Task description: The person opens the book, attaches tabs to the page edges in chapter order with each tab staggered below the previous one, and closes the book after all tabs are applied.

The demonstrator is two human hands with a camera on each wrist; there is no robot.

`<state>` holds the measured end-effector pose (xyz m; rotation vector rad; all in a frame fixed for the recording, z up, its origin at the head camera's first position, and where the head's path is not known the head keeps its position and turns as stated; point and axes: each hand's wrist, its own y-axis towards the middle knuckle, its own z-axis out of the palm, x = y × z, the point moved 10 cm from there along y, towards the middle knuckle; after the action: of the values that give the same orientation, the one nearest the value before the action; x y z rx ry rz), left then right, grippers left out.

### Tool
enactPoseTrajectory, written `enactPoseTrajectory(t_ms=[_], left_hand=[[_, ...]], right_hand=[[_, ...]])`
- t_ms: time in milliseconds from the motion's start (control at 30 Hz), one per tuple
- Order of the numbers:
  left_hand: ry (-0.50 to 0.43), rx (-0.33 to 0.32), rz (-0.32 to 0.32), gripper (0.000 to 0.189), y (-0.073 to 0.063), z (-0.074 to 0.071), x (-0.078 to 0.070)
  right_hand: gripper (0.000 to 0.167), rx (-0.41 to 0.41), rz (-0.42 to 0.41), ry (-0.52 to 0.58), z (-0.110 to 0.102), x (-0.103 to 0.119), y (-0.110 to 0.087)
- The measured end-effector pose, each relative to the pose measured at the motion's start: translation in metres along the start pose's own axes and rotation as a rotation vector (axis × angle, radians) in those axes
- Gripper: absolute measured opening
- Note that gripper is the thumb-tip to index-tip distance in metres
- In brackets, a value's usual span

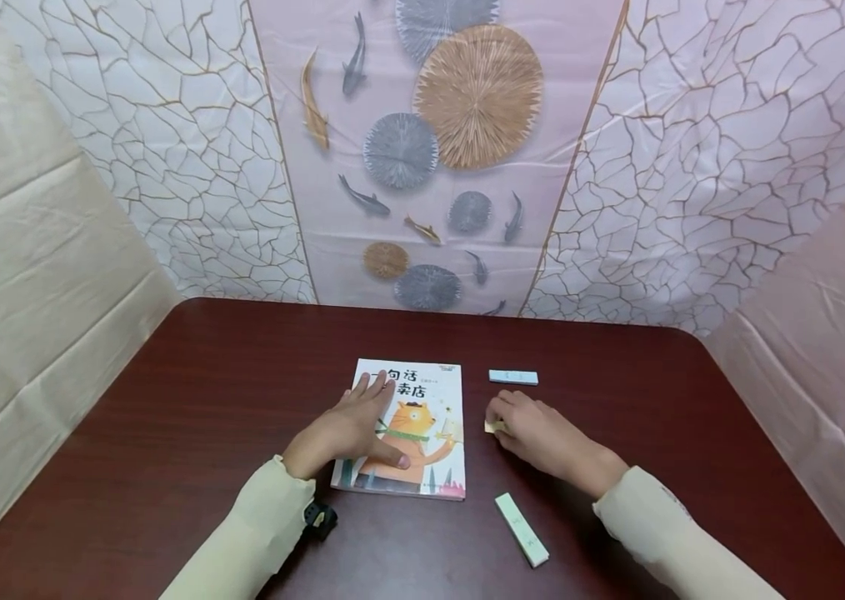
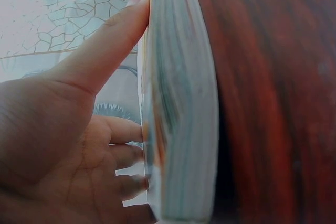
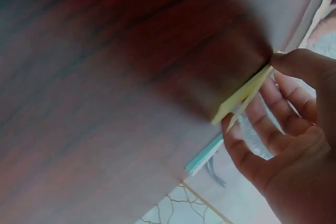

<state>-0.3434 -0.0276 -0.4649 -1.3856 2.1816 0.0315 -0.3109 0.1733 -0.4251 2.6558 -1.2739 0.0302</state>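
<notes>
A picture book (image 1: 433, 454) with an orange cartoon animal on its cover lies on the table. My left hand (image 1: 351, 429) rests on the cover with fingers spread and thumb out; the left wrist view shows its thick page edge (image 2: 189, 129). To the right of the book, my right hand (image 1: 542, 433) pinches a small yellow sticky note pad (image 3: 239, 95) between thumb and fingers. A strip of the yellow paper stands apart from the rest of the pad at the fingertip. In the head view most of this pad is hidden under the hand.
A light blue sticky note pad (image 1: 513, 377) lies just beyond my right hand. A pale green one (image 1: 522, 530) lies slantwise nearer me. The dark red wooden table (image 1: 167, 442) ends at a patterned cloth backdrop (image 1: 422, 208), with pale cloth at both sides.
</notes>
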Motion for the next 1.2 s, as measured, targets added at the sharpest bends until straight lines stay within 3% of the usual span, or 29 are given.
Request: enactPoseTrajectory(t_ms=[200, 367, 467, 667, 833, 1033, 1200], left_hand=[[0.004, 0.008, 0.011, 0.123, -0.001, -0.002, -0.001], [0.006, -0.002, 0.002, 0.125, 0.001, -0.002, 0.002], [0.007, 0.000, -0.006, 0.125, 0.002, -0.001, 0.004], [0.002, 0.000, -0.009, 0.123, 0.002, -0.001, 0.004], [0.010, 0.016, -0.012, 0.123, 0.000, 0.000, 0.001], [0.008, 0.003, -0.019, 0.123, 0.001, 0.000, 0.002], [0.016, 0.004, -0.023, 0.124, 0.003, 0.000, 0.003]], right_hand=[[0.022, -0.011, -0.002, 0.022, -0.018, 0.006, -0.007], [0.031, 0.027, -0.157, 0.121, -0.030, 0.027, -0.028], [0.036, 0.051, -0.280, 0.123, -0.029, 0.043, -0.043], [0.046, 0.033, -0.493, -0.077, -0.018, 0.069, -0.072], [0.038, -0.033, -0.602, -0.198, -0.015, 0.086, -0.088], [0.027, -0.055, -0.633, -0.218, -0.015, 0.091, -0.089], [0.032, -0.093, -0.569, -0.161, -0.018, 0.080, -0.080]])
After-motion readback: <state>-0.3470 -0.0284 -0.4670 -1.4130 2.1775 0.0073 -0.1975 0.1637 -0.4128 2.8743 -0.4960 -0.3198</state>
